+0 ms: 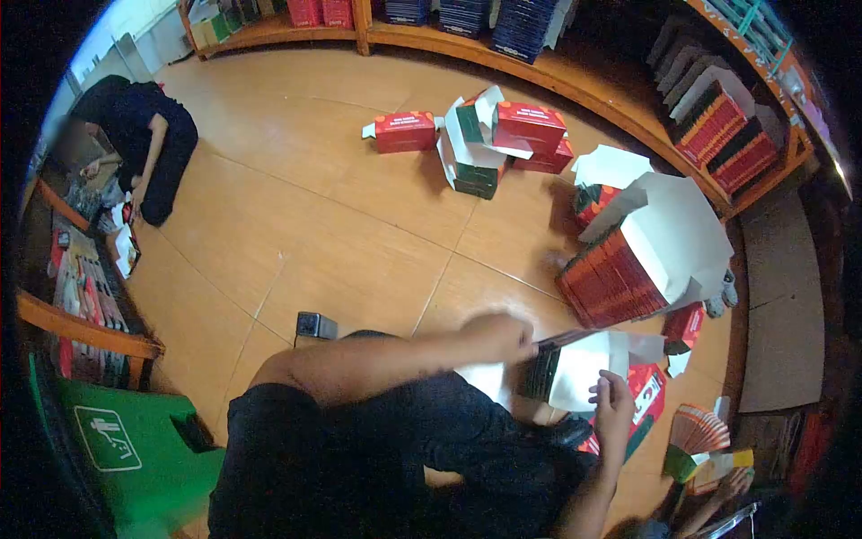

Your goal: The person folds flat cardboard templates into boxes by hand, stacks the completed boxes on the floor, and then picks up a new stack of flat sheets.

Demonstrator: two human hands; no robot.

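My left hand (501, 339), smeared by motion, reaches across to the edge of a flat, unfolded carton (579, 368), its fingers closed on it. The carton shows a white inner face and a dark outer side. My right hand (613, 402) is at the carton's right side, its fingers bent and apart over the white face. Below the carton lies a red printed carton piece (648, 391). A tall stack of nested red cartons (620, 278) with white open flaps stands just beyond my hands.
Red boxes (530, 126) stand grouped on the tiled floor ahead. Wooden shelves (449, 40) with stacked cartons line the back and right. A person (148, 135) crouches at the left shelf. Another person's hand (736, 482) is at lower right, near fanned orange cartons (696, 429). A green bin (135, 458) stands left.
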